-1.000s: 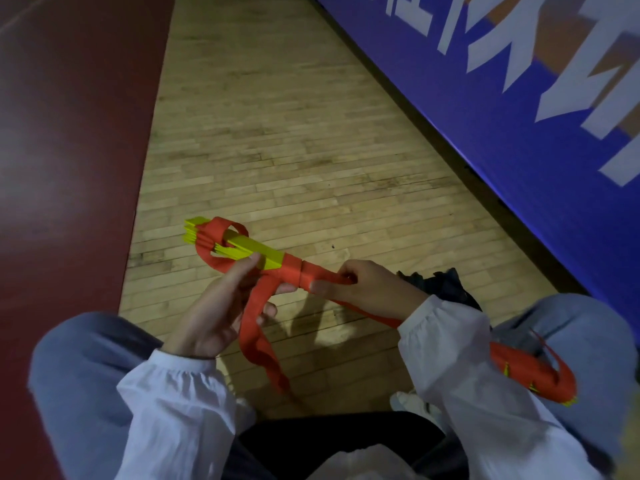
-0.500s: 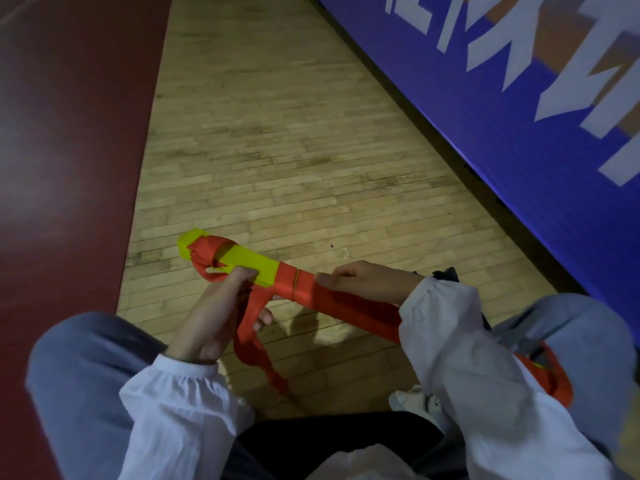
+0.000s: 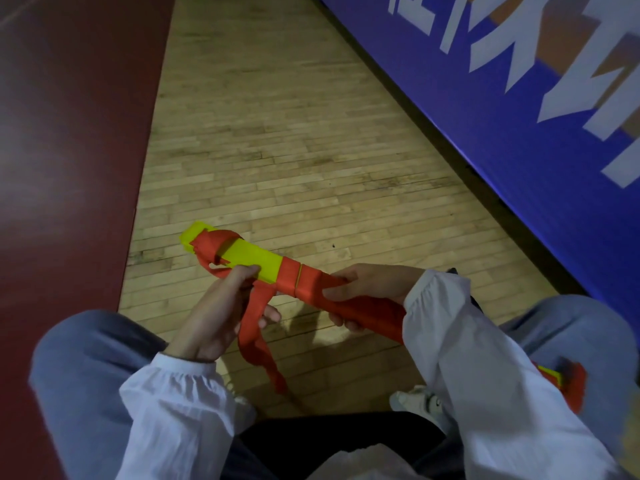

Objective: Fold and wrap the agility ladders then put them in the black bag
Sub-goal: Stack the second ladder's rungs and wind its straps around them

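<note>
A folded agility ladder point(image 3: 252, 261), a stack of yellow rungs bound in orange strap, is held level above my knees. My left hand point(image 3: 214, 317) grips the loose orange strap point(image 3: 254, 327) just under the yellow rungs; its free end hangs down toward the floor. My right hand point(image 3: 367, 289) grips the orange-wrapped middle of the bundle. The bundle's far end point(image 3: 561, 382) shows past my right sleeve near my right knee. Only a dark sliver of the black bag point(image 3: 474, 299) shows behind my right forearm.
I am sitting on a wooden plank floor point(image 3: 277, 150). A dark red floor area point(image 3: 69, 150) runs along the left. A blue banner wall point(image 3: 519, 116) with white letters runs along the right. A white shoe point(image 3: 419, 401) lies by my right leg.
The bundle has turned and dropped a little, so the flat yellow face shows. The orange wrapping now covers more of the middle, and my right hand has slid back along it.
</note>
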Motion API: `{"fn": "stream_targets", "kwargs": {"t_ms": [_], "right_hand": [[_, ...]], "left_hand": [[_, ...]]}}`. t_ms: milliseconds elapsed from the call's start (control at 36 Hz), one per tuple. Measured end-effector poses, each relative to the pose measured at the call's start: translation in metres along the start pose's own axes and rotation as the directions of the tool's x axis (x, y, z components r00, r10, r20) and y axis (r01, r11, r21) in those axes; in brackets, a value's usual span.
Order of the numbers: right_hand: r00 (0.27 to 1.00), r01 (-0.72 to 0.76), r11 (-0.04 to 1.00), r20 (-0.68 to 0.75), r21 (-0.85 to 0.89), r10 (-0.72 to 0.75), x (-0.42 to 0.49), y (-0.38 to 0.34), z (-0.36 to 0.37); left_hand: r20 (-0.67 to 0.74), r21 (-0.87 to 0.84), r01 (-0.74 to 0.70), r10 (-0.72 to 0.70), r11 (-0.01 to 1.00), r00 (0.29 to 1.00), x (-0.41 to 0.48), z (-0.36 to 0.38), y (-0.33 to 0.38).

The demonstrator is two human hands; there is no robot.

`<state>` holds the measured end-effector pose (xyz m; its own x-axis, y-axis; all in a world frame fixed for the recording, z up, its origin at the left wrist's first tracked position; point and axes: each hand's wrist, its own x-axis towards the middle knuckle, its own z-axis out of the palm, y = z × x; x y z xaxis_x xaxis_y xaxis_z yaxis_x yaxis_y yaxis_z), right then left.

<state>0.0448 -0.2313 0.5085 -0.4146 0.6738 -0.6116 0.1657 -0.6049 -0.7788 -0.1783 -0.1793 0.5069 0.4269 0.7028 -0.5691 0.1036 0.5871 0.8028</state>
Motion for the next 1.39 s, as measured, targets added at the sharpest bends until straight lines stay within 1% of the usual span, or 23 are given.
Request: {"fn": "stream_targets", "kwargs": {"t_ms": [111, 250, 333, 417, 528, 667, 722, 806, 944, 1028, 1083, 1167, 1222, 1278, 1333, 1389], "right_hand": [[0.998, 0.022, 0.999, -0.056, -0.034, -0.024, -0.001, -0.003, 0.003], [0.987, 0.061, 0.996, -0.147, -0.058, -0.069, -0.003, -0.001, 0.003], [0.973, 0.096, 0.991, -0.203, -0.095, -0.113, -0.004, -0.001, 0.002], [0.95, 0.127, 0.972, -0.256, -0.196, -0.176, -0.007, -0.003, 0.005], [0.907, 0.12, 0.919, -0.334, -0.377, -0.255, -0.012, -0.004, 0.009], [0.858, 0.084, 0.861, -0.403, -0.502, -0.319, -0.01, -0.004, 0.015], [0.839, 0.059, 0.84, -0.428, -0.54, -0.335, -0.008, -0.004, 0.018], [0.813, 0.021, 0.819, -0.467, -0.574, -0.348, -0.007, -0.001, 0.023], [0.793, -0.041, 0.794, -0.503, -0.606, -0.343, -0.005, 0.003, 0.028], [0.803, -0.048, 0.786, -0.491, -0.616, -0.337, -0.003, 0.004, 0.028], [0.836, -0.045, 0.783, -0.452, -0.62, -0.31, -0.005, 0.003, 0.027], [0.901, -0.022, 0.796, -0.358, -0.604, -0.247, -0.007, -0.001, 0.023], [0.921, -0.027, 0.818, -0.332, -0.575, -0.203, -0.006, -0.005, 0.02], [0.929, -0.066, 0.832, -0.338, -0.551, -0.15, -0.004, -0.008, 0.016], [0.941, -0.074, 0.866, -0.323, -0.495, -0.103, -0.001, -0.009, 0.013], [0.957, -0.061, 0.924, -0.285, -0.377, -0.053, 0.002, -0.008, 0.01]], "left_hand": [[0.018, -0.048, 0.001, 0.0, 0.999, 1.0, 0.002, -0.002, 0.002], [0.135, 0.034, 0.1, -0.104, 0.994, 0.985, 0.003, -0.01, 0.005], [0.149, 0.066, 0.132, -0.14, 0.989, 0.979, 0.004, -0.014, 0.006], [0.141, 0.077, 0.111, -0.121, 0.991, 0.983, 0.004, -0.014, 0.008], [0.118, 0.115, 0.074, -0.087, 0.991, 0.989, 0.003, -0.012, 0.011], [0.073, 0.128, 0.021, -0.031, 0.992, 0.997, 0.004, -0.005, 0.014], [0.049, 0.143, -0.013, 0.006, 0.99, 0.999, 0.005, -0.002, 0.014], [0.026, 0.124, -0.066, 0.063, 0.99, 0.998, 0.008, 0.001, 0.014], [-0.016, 0.083, -0.067, 0.069, 0.994, 0.997, 0.014, 0.003, 0.01], [-0.042, 0.075, -0.07, 0.074, 0.995, 0.996, 0.016, 0.003, 0.006], [-0.06, 0.078, -0.064, 0.069, 0.995, 0.996, 0.018, 0.002, 0.003], [-0.077, 0.094, -0.063, 0.071, 0.994, 0.995, 0.02, 0.001, -0.001], [-0.073, 0.092, -0.066, 0.073, 0.994, 0.995, 0.019, -0.001, -0.003], [-0.065, 0.101, -0.07, 0.077, 0.992, 0.995, 0.018, -0.003, -0.005], [-0.06, 0.106, -0.077, 0.083, 0.991, 0.995, 0.017, -0.003, -0.005], [-0.06, 0.101, -0.082, 0.089, 0.991, 0.994, 0.017, -0.003, -0.005]]}}
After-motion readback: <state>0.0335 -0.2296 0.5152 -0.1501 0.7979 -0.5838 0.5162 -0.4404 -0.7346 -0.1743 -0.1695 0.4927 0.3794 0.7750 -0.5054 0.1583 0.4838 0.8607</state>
